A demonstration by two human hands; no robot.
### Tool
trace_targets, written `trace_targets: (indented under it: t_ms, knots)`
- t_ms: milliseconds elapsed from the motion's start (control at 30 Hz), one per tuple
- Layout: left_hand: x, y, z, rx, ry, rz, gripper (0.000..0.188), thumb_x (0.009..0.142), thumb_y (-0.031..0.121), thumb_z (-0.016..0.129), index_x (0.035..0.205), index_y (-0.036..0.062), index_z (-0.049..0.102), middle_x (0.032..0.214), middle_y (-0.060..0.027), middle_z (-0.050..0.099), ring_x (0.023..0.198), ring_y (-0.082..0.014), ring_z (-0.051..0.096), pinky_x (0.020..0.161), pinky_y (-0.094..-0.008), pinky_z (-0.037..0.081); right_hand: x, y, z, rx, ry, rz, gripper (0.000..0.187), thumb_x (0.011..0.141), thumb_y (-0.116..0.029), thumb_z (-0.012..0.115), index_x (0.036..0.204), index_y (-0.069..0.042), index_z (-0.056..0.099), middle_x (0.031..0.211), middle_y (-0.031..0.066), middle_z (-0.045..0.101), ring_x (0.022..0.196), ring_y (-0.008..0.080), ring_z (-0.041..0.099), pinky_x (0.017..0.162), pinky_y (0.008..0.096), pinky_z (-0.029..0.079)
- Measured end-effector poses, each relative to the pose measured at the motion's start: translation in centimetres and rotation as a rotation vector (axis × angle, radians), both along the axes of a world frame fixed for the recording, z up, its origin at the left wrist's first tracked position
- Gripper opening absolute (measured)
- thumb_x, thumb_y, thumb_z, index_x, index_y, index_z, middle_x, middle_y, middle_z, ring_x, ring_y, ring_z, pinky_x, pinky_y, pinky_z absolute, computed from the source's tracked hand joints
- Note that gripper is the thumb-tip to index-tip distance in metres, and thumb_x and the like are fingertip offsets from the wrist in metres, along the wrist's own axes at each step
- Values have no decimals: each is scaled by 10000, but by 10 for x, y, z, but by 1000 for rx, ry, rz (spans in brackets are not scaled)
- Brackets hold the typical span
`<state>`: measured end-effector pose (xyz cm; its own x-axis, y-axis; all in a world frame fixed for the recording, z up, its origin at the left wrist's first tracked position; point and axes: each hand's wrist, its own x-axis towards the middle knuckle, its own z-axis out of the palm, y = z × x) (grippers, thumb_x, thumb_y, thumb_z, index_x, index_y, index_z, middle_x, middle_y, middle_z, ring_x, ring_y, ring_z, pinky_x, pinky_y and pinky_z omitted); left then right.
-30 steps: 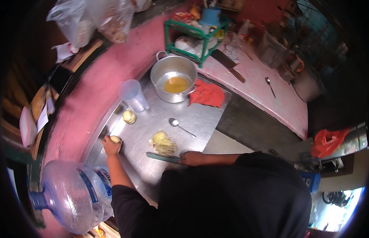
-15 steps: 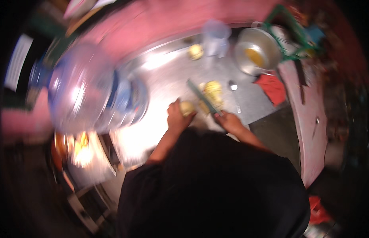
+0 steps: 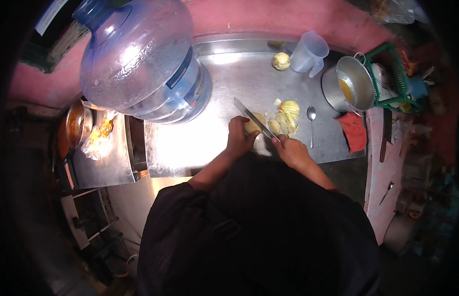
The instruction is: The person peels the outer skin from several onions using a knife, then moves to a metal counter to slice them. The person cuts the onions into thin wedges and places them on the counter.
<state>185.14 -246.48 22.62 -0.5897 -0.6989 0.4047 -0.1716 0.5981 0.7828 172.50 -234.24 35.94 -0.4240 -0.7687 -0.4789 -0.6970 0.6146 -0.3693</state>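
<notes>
My right hand [image 3: 292,152] grips the handle of a kitchen knife [image 3: 248,111]. Its blade slants toward the far left, across a pale round vegetable [image 3: 254,124] whose kind I cannot make out. My left hand [image 3: 240,136] is curled against the vegetable's left side, thumb and fingers holding it on the steel tabletop. Just right of the blade lies a fanned pile of pale yellow slices [image 3: 289,109] with smaller pieces around it. Something white [image 3: 261,146] shows below the vegetable, partly hidden by my hands.
A big blue water jug [image 3: 140,59] stands at the left on the steel table [image 3: 224,81]. At the back are another pale round vegetable [image 3: 281,61] and a plastic pitcher [image 3: 308,52]. Rightward sit a spoon [image 3: 312,126], a metal pot [image 3: 333,86], a red cloth [image 3: 352,132] and a green basket [image 3: 382,104].
The view has shifted and sharpened. The knife, which was apart from the vegetable beside the slices, now lies across it, with my two hands closer together.
</notes>
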Motion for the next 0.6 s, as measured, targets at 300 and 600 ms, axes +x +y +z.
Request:
trace_targets:
  t_ms: [300, 600]
  knots:
    - [-11, 2, 4, -16, -34, 10, 459, 665, 68, 722, 1036, 5, 460, 1005, -170, 479, 966, -348, 463, 843, -417, 383, -5, -1, 8, 82, 50, 34, 438, 937, -399, 358, 997, -46, 610, 879, 206, 647, 862, 376, 622, 769, 471, 480]
    - [-15, -3, -2, 1, 2, 58, 422, 662, 69, 704, 1003, 3, 465, 984, -165, 478, 947, -353, 465, 822, -418, 376, -4, -41, 14, 260, 48, 55, 452, 939, -357, 354, 987, -14, 643, 989, 190, 642, 951, 346, 615, 816, 441, 477]
